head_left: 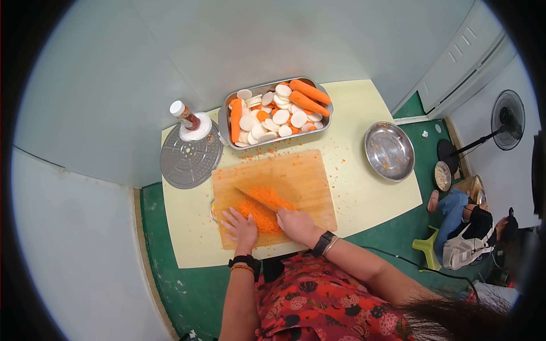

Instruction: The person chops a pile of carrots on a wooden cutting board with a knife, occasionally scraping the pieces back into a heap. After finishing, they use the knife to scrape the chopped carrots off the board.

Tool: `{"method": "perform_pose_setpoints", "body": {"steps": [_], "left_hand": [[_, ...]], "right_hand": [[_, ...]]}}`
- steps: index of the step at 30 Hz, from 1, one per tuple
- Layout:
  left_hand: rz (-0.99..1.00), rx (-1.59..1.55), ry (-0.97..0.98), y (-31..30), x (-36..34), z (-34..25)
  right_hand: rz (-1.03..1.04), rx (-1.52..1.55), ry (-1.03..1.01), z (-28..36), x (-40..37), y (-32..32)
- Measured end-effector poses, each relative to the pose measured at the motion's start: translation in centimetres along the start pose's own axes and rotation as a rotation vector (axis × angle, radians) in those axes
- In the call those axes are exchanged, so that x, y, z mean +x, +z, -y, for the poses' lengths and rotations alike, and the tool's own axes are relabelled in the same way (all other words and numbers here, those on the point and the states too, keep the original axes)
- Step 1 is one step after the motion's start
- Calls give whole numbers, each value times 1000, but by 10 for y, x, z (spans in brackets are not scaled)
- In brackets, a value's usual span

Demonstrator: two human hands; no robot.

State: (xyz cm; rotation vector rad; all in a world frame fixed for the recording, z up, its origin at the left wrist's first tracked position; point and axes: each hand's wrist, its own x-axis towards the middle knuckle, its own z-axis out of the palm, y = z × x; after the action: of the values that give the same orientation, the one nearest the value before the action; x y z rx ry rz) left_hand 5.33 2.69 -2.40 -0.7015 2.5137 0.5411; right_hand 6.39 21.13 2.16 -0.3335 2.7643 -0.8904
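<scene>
A wooden cutting board [307, 176] lies on the pale yellow table, with a heap of finely chopped carrot [267, 196] across its middle. My right hand [298, 225] is closed around the handle of a knife [257, 199], whose blade slants to the upper left through the heap. Beside the heap, my left hand [242, 228] rests at the board's lower left, fingers stretched out and apart, its edge against the carrot bits. The hand covers the knife's handle.
Behind the board stands a metal tray [273, 145] of white slices and carrots. A steel bowl [389, 151] sits at the right. At the left, a shaker jar [185, 115] stands by a grey perforated disc [191, 159]. Another person [469, 227] sits near a fan [508, 119].
</scene>
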Motion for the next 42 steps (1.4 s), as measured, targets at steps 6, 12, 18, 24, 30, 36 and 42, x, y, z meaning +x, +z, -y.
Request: {"method": "perform_pose_setpoints", "body": {"steps": [6, 12, 18, 24, 30, 36, 42], "left_hand": [[-7, -4, 7, 2, 1, 1], [4, -18, 11, 2, -1, 0], [7, -14, 5, -1, -1, 0], [8, -31, 16, -1, -3, 0], [4, -43, 15, 2, -2, 0], [-3, -36, 12, 1, -1, 1], [-7, -34, 16, 2, -1, 1]], "right_hand": [[1, 22, -37, 8, -4, -5], [-12, 34, -72, 8, -4, -4], [5, 30, -50, 4, 0, 5], [-14, 53, -49, 3, -3, 4], [46, 18, 6, 10, -3, -12], [6, 10, -12, 3, -2, -4], [-9, 10, -44, 6, -5, 3]]}}
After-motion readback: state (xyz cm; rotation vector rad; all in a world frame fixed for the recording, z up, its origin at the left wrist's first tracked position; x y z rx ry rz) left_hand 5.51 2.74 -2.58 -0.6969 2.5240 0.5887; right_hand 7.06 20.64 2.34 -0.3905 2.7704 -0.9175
